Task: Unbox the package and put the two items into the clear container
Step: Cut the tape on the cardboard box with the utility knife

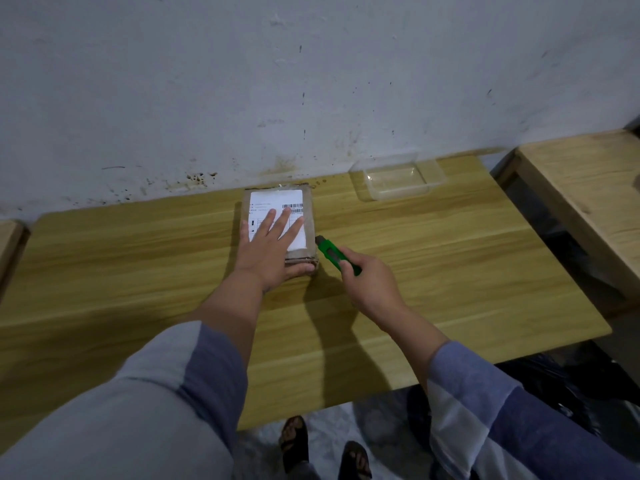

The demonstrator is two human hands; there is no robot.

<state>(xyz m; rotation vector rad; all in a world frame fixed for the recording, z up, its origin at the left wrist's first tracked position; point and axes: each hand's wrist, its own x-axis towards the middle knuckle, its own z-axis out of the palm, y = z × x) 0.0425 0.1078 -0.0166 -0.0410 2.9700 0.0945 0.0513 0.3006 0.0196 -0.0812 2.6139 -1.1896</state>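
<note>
Brown-wrapped package [279, 223] lies mid-tabletop [450, 271], pinned under flat, spread left hand [268, 249]; right hand [367, 282] grips green cutter [334, 254] at its 3 o'clock edge—advise shallow cut, away from fingers.

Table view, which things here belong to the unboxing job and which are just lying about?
Job:
- package, under left hand
- green cutter in right hand
- clear container

Lying about:
- second table
- black bags beneath the table

A wooden table [173, 271] bears a taped package [308, 202] and, seemingly empty, a clear container [398, 181].
</note>
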